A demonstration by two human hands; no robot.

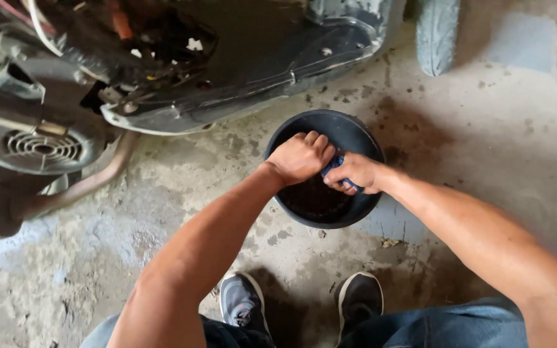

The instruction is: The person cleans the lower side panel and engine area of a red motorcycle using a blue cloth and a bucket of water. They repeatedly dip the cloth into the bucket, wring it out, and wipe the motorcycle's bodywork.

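Both my hands meet over a black round basin [349, 129] that stands on the concrete floor and holds dark liquid. My left hand [299, 156] is closed in a fist, knuckles up, above the basin's middle. My right hand [356, 173] is closed around a small blue object [334, 165], which shows between the two hands; what it is stays unclear. The left hand touches or grips the same blue object from the other side.
A scooter with its panels off [162, 71] stands at the upper left, with its engine fan cover [37, 147] and exhaust pipe [91, 183] exposed. A tyre [437, 32] shows at the top. My two shoes [243, 299] rest on stained concrete below the basin.
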